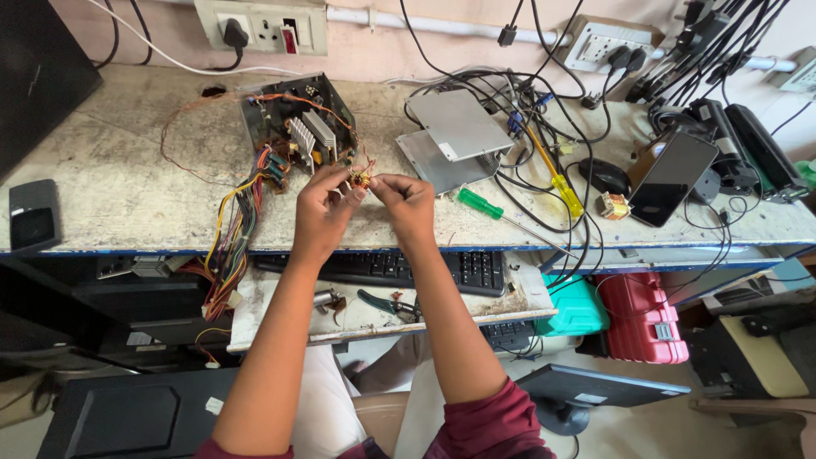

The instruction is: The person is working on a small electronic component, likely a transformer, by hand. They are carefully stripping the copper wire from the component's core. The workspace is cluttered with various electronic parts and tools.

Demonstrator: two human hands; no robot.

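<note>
A: What is seen nearest, below the fingers?

B: A pull-out shelf (527, 299) is seen under the worktop edge, carrying a black keyboard (399, 269), a pair of green-handled pliers (380, 302) and a small metal part whose kind cannot be told.

A: And at the fingers themselves?

B: A small copper-wound coil (360, 178) is pinched between the fingers of the left hand (321, 211) and the right hand (405, 202). Both sets of fingers are closed on it from opposite sides, and it is held just above the worktop (110, 187), not resting on it. Fine copper wire is seen trailing away from the coil to the left of the fingers.

A: What lies just beyond?

B: An opened power supply unit (299, 119) is set just behind the fingers, its cover off, heat sinks exposed, with a coloured wire bundle (234, 234) hanging over the worktop edge. To the right of the fingers a green-handled screwdriver (481, 205) and a yellow-handled screwdriver (565, 192) are laid, with grey metal cover plates (450, 136) behind them.

A: How far along is the work judged to be?

B: The casing appears already opened and the coil lifted free of the board; some wire seems unwound. What is left cannot be told beyond the coil being handled.

A: Farthest?

B: A smartphone (671, 177), tangled black cables and wall sockets (259, 25) are seen well beyond the fingers.
</note>
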